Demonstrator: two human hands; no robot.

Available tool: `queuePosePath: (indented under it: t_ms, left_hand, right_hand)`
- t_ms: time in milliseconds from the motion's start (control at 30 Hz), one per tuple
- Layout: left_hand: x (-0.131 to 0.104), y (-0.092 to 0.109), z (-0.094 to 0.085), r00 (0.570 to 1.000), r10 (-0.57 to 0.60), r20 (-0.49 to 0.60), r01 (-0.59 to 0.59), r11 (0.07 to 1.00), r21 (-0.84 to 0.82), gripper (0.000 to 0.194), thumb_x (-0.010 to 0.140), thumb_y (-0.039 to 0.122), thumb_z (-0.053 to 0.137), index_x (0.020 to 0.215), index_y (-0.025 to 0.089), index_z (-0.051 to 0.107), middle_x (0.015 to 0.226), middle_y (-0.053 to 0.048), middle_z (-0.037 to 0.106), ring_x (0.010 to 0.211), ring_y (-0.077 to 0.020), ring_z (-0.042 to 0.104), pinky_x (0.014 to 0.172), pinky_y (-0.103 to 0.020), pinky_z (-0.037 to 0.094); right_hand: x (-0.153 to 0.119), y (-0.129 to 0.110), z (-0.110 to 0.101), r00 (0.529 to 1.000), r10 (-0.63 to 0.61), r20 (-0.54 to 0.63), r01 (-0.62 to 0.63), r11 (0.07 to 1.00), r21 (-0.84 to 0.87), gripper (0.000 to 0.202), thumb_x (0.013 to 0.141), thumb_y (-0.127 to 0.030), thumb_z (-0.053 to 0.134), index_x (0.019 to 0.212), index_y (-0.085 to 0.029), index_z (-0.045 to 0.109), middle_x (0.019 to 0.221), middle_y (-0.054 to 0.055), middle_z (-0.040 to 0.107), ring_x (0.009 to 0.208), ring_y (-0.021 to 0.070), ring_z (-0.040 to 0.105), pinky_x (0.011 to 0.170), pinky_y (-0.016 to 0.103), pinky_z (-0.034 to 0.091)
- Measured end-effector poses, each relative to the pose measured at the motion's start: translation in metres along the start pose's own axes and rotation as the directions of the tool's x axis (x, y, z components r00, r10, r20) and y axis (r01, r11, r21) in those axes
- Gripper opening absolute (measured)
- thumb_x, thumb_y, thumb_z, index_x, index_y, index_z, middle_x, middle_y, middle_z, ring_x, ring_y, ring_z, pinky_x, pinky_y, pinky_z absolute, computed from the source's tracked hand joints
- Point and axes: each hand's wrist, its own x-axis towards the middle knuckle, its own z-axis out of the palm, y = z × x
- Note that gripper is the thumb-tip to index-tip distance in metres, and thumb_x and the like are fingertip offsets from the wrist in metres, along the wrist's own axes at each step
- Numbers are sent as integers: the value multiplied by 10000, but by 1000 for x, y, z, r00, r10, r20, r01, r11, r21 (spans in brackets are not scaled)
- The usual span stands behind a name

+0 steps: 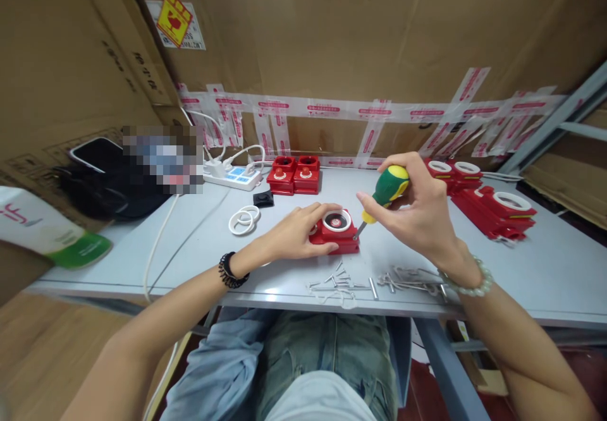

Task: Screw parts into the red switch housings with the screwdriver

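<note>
My left hand (306, 231) grips a red plastic housing (344, 244) on the table, fingers over its top and thumb along the near side. A white ring (349, 220) surrounds a dark round recess on its top. In my right hand (420, 209) is a screwdriver (389, 187) with a green and yellow handle, held tilted. Its tip meets a corner of the housing, at what looks like a screw. Loose screws (339, 275) lie just in front. Beside them are a small metal pin (374, 288) and a heap of metal parts (410, 279).
Two red housings (294, 176) stand at the back, near a white power strip (232, 176). More red housings (493, 212) sit at the right. White rings (243, 220) and a small black part (263, 199) lie left of centre. A cardboard wall (360, 42) closes off the back.
</note>
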Motion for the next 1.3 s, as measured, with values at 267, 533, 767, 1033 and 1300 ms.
queuePosePath:
  t_ms: [267, 533, 767, 1033, 1300]
  left_hand:
    - [0, -1, 0, 1000, -3, 7, 3, 1000, 18, 636, 842, 474, 648, 1376, 236, 399, 1269, -99, 587, 1089, -280, 600, 929, -429, 488]
    - [-1, 0, 0, 1000, -15, 18, 14, 1000, 22, 626, 844, 462, 647, 1378, 249, 396, 1262, -98, 589, 1093, -280, 603, 942, -441, 484]
    - [-1, 0, 0, 1000, -15, 12, 14, 1000, 22, 638, 844, 458, 647, 1387, 246, 387, 1329, -103, 561, 1138, -279, 591, 981, -453, 466]
    - [-1, -1, 0, 1000, -19, 14, 19, 1000, 9, 656, 838, 460, 654, 1395, 241, 386, 1329, -112, 561, 1138, -280, 592, 975, -452, 470]
    - [-1, 2, -1, 999, -28, 23, 28, 1000, 6, 637, 830, 442, 667, 1380, 251, 407, 1295, -107, 583, 1124, -288, 598, 964, -454, 474]
  right_hand:
    - [5, -10, 6, 995, 13, -95, -42, 949, -313, 353, 813, -548, 598, 752, -231, 456, 519, -51, 456, 446, 115, 418, 486, 261, 334]
    - [13, -19, -1, 997, 78, -24, -73, 716, -695, 612, 802, -765, 421, 683, -187, 581, 504, 39, 523, 488, 159, 460, 510, 274, 192]
    - [15, -27, -11, 983, 179, 30, -109, 715, -691, 584, 904, -647, 335, 660, -187, 600, 511, 60, 545, 493, 171, 472, 514, 297, 194]
    - [24, -27, -20, 990, 80, 112, -2, 821, -571, 392, 892, -499, 487, 652, -212, 601, 504, 47, 564, 484, 181, 500, 497, 310, 234]
    - [37, -32, -9, 978, -76, 195, 184, 755, -630, 525, 893, -569, 485, 518, -203, 519, 449, 54, 489, 480, 174, 489, 501, 303, 237]
